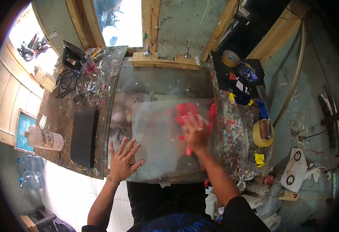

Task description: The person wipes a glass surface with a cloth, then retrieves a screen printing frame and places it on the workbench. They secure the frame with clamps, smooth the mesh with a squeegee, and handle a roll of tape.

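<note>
My left hand (pixel 124 157) lies open, fingers spread, on the lower left of a clear work surface (pixel 165 81) in the middle of the bench. On that surface is a hazy translucent sheet (pixel 154 143). My right hand (pixel 194 131), smeared by motion, presses on a bright red cloth (pixel 184 109) over the sheet's right half, with the fingers over it. Further red patches show beside and below that hand; their exact form is blurred. A wooden bar with two metal fittings (pixel 165 62) runs along the surface's back edge.
At left are a dark flat pad (pixel 83 137), a plastic bottle (pixel 45 139), an iron (pixel 70 56) and cables (pixel 65 83). At right lie a tape roll (pixel 230 58), a yellow container (pixel 259 133) and yellow scraps (pixel 259 159). Water jugs (pixel 32 179) stand below left.
</note>
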